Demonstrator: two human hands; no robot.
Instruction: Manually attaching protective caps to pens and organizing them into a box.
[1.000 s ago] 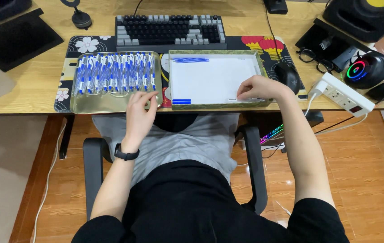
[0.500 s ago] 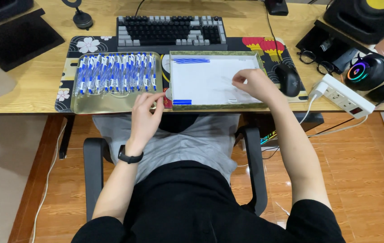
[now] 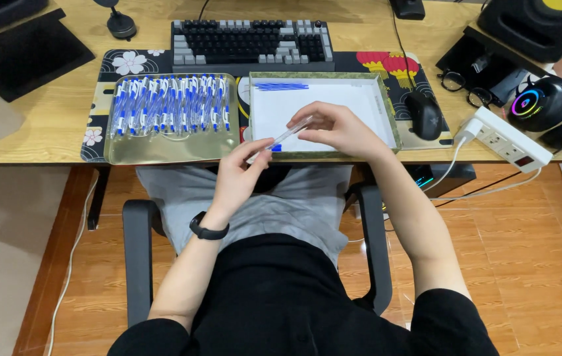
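Black clothing: the person sits in a dark-armed chair point(image 3: 137, 257), nearest the camera, just short of the desk point(image 3: 44, 125).
Left hand point(image 3: 238, 178): raised in front of the desk edge, a black watch point(image 3: 207, 231) on the wrist; fingers closed on the lower end of a clear pen point(image 3: 280, 140).
Pen: a clear slim barrel, tilted, running up and to the right from the left hand to the right hand, over the near edge of the white tray point(image 3: 366, 99).
Right hand point(image 3: 337, 126): over the white tray's near part; fingertips pinched on the pen's upper end.
White tray: on the desk with a green-gold rim; a few blue pens point(image 3: 282, 86) lie at its far side, a small blue piece point(image 3: 276, 148) by its near left corner.
Gold tray point(image 3: 162, 148): just left of the white tray, a row of blue-and-white pens point(image 3: 172, 102) lying side by side in its far half.
Mouse point(image 3: 424, 114): black, just right of the white tray.
Power strip point(image 3: 510, 138): white, further right of the white tray, near the desk edge.
Keyboard point(image 3: 251, 43): beyond the white tray, dark and grey keys.
Glasses point(image 3: 464, 89): right of and beyond the white tray, next to a headset point(image 3: 544, 102) with a coloured ring.
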